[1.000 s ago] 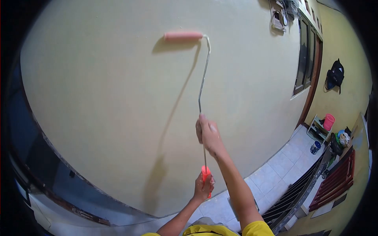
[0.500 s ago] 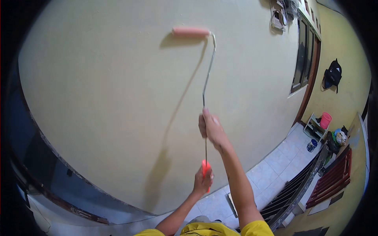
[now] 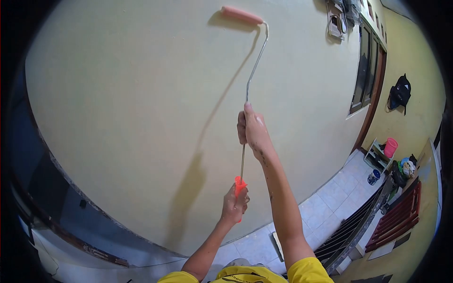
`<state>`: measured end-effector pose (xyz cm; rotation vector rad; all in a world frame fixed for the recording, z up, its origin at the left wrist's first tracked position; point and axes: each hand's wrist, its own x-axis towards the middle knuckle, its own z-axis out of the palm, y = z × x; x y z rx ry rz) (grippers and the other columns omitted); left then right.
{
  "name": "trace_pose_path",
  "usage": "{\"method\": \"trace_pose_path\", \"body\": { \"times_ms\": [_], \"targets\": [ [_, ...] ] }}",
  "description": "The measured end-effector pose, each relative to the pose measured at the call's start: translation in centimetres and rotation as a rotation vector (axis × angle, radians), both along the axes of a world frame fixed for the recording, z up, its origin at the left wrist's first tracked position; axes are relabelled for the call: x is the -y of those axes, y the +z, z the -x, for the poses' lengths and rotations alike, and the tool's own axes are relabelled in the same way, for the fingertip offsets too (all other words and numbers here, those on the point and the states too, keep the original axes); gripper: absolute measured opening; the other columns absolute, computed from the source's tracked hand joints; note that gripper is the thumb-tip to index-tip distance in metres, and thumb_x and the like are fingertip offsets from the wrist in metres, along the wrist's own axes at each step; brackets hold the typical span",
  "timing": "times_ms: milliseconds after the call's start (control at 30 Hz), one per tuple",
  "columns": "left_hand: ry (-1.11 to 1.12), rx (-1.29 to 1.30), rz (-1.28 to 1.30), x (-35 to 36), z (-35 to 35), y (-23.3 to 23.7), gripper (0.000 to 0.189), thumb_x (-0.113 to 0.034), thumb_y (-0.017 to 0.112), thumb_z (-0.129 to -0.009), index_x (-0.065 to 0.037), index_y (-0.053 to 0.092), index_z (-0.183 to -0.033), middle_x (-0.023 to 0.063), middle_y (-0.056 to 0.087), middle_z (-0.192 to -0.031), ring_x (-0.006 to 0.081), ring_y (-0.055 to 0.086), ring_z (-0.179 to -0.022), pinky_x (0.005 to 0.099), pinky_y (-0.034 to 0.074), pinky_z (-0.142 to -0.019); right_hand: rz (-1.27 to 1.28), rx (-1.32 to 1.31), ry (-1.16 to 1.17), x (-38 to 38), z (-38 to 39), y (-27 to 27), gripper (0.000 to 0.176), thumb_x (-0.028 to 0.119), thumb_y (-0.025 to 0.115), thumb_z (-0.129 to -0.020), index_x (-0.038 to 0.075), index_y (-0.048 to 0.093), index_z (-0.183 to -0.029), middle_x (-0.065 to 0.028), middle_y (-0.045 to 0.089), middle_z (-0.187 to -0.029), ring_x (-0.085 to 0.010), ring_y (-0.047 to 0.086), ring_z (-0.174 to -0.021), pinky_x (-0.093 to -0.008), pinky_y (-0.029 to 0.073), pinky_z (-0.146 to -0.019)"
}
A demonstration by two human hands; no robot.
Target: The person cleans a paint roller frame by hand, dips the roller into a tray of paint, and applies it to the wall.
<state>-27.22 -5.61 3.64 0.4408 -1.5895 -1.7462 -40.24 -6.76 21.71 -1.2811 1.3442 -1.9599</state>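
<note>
A paint roller with a pink sleeve lies high against the pale wall, its sleeve sloping slightly down to the right. Its long bent metal rod runs down to an orange handle. My left hand is closed around that handle at the bottom. Higher up, my right hand grips the metal rod, with the thumb pointing up along it. The roller and both arms cast a shadow on the wall to their left. Spots of paint show on my right hand and forearm.
A tray-like object lies on the tiled floor below my right arm. To the right are a dark metal railing, a paint can, a small shelf with a pink bucket, a window and a hanging black backpack.
The roller has moved up the wall and a little to the right, and its sleeve now tilts more. Both hands have risen with it, keeping their hold.
</note>
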Motion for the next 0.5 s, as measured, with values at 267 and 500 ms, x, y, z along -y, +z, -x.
{"method": "trace_pose_path", "body": {
  "times_ms": [267, 500],
  "targets": [
    [-0.031, -0.021, -0.101, -4.2, 1.1, -6.5, 0.018, -0.028, 0.046, -0.097, -0.01, 0.045, -0.094, -0.0044, 0.042, -0.062, 0.0025, 0.038, -0.046, 0.0188, 0.032, -0.038, -0.103, -0.078, -0.091, -1.6, 0.5, -6.0, 0.057, 0.047, 0.025, -0.099, 0.011, 0.03, -0.055, 0.0036, 0.025, -0.046, -0.0088, 0.027, -0.039, -0.0265, 0.024, -0.038],
    [-0.107, -0.048, -0.103, -3.3, 2.0, 0.9, 0.027, -0.032, 0.044, -0.098, -0.008, 0.041, -0.088, -0.0004, 0.042, -0.064, 0.0046, 0.037, -0.046, 0.0199, 0.032, -0.039, -0.051, -0.015, -0.054, -1.4, 1.5, 0.4, 0.052, 0.046, 0.028, -0.099, 0.011, 0.032, -0.06, 0.0049, 0.026, -0.05, -0.0078, 0.024, -0.041, -0.0254, 0.022, -0.038]
  ]
}}
